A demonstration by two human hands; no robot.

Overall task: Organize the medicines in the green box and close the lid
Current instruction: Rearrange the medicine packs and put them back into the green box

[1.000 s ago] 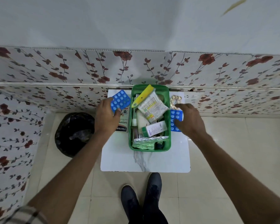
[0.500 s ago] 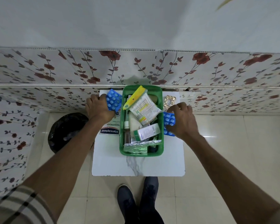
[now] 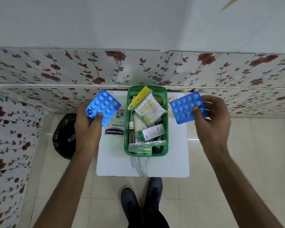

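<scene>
On the white table (image 3: 155, 167), mid, green box (image 3: 164, 122) sits open, long axis running away from the person toward the wall, packed w/ meds. L hand (image 3: 87, 127) fingers clamped on a blue blister pack (image 3: 104, 106) left of box; R hand (image 3: 214, 119) pinches another blue pack (image 3: 186, 107) to its right. Hansaplast packet (image 3: 114, 130) lies flat beside box's left wall.

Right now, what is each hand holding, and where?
Left hand pinches a blue blister pack at its near edge; right hand pinches another blue blister pack at its right edge.
</scene>
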